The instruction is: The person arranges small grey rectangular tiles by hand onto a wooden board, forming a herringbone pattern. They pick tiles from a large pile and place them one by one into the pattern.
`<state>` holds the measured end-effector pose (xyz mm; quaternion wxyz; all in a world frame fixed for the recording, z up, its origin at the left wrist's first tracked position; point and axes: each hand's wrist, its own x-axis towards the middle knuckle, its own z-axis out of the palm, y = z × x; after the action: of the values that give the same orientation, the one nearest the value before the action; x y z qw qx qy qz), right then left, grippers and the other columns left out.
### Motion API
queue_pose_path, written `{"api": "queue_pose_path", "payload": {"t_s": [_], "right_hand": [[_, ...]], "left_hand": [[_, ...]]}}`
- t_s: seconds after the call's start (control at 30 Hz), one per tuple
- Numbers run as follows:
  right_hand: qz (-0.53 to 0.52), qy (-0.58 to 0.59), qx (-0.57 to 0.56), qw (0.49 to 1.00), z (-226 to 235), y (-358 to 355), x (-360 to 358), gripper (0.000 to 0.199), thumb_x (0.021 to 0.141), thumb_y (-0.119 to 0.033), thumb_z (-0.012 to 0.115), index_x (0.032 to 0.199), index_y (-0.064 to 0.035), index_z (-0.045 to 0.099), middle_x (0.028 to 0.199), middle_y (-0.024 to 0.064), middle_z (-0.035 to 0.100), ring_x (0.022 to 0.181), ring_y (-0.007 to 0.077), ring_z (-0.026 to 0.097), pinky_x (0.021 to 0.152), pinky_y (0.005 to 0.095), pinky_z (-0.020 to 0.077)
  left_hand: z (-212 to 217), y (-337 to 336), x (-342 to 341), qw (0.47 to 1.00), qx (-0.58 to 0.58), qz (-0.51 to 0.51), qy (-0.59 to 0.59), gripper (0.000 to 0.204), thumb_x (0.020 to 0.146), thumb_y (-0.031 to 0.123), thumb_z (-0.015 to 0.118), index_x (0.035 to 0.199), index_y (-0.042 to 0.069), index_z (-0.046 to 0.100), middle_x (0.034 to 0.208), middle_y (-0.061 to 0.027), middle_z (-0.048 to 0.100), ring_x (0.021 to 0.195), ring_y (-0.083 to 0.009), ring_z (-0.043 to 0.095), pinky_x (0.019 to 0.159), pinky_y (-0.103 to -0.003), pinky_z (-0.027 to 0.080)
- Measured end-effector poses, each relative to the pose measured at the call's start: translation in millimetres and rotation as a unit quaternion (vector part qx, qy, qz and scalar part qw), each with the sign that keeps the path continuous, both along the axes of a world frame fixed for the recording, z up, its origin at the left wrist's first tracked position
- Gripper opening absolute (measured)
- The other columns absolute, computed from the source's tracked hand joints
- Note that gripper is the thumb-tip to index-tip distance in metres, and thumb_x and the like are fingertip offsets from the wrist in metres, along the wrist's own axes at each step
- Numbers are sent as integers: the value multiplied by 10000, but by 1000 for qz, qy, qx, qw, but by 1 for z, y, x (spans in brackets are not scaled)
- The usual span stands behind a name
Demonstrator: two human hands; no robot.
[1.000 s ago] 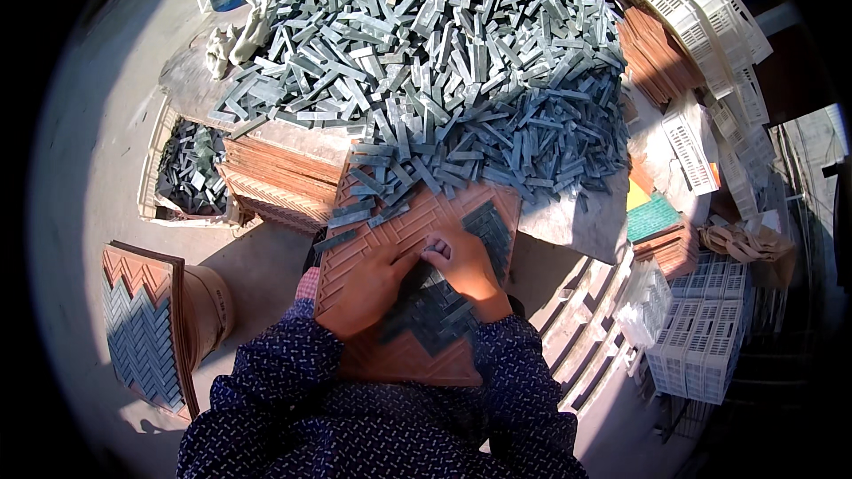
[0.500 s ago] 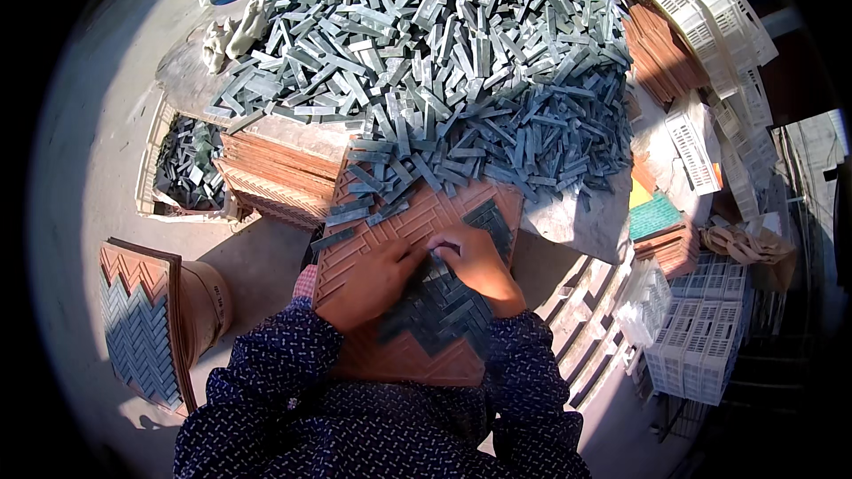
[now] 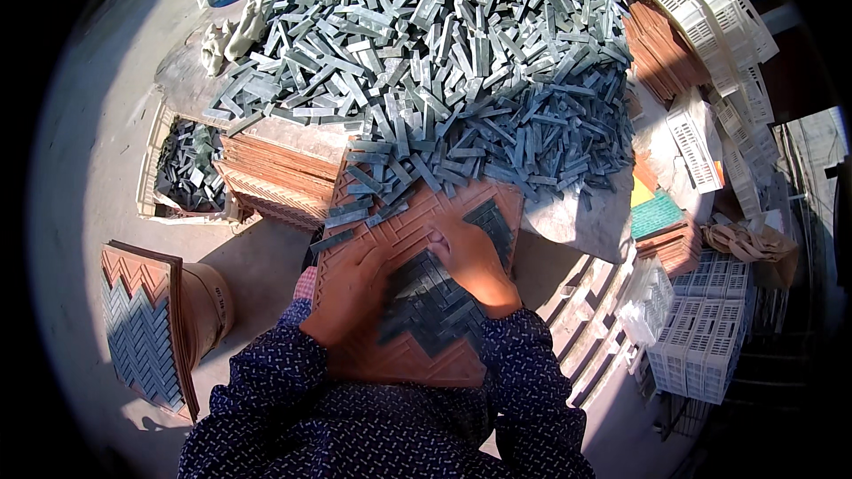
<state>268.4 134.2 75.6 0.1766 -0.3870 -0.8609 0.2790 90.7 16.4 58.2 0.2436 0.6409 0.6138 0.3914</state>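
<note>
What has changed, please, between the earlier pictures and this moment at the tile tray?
Little has changed. The right hand has slid slightly up and left over the grey strips laid in the brown tray, its fingers now nearer the left hand, which stays flat on the tray's left half. Nothing was visibly picked up or let go. The big heap of grey strips and the filled tray leaning at the left are unchanged.

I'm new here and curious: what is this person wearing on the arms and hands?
Both forearms are covered by long dark navy sleeves with a small, pale repeating print. A pinkish cuff peeks out at the left wrist. The left hand and right hand are bare: no gloves, and no rings or watch show.
</note>
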Motion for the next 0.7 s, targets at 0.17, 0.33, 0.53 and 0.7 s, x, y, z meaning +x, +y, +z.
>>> {"api": "queue_pose_path", "payload": {"t_s": [0.17, 0.33, 0.53, 0.7], "right_hand": [[-99, 55, 122, 986, 3, 27, -33, 223, 761, -45, 658, 959, -29, 557, 905, 166, 607, 824, 370, 596, 682, 412, 478], [-116, -9, 162, 980, -7, 33, -43, 220, 748, -72, 673, 921, -24, 546, 844, 162, 593, 795, 380, 587, 666, 433, 473], [-117, 11, 60, 991, -2, 24, -20, 151, 774, -22, 602, 905, -7, 529, 844, 168, 580, 734, 319, 596, 613, 388, 469], [-95, 278, -455, 841, 5, 6, 8, 274, 815, 51, 537, 1079, -21, 517, 837, 60, 614, 664, 74, 545, 582, 203, 417]], "left_hand": [[9, 34, -3, 994, 71, 69, 54, 228, 801, 66, 630, 1012, 11, 561, 975, -171, 562, 930, -359, 558, 790, -406, 461], [5, 51, -5, 989, 58, 102, 86, 246, 791, 94, 652, 1000, 28, 541, 944, -157, 537, 896, -356, 552, 764, -416, 455], [-4, 61, 0, 986, 55, 125, 97, 195, 782, 101, 659, 921, 56, 530, 890, -119, 531, 857, -332, 563, 694, -415, 463], [-11, 62, -3, 983, 76, 125, 113, 168, 780, 83, 649, 892, 67, 525, 854, -109, 537, 839, -320, 566, 670, -414, 468]]}}
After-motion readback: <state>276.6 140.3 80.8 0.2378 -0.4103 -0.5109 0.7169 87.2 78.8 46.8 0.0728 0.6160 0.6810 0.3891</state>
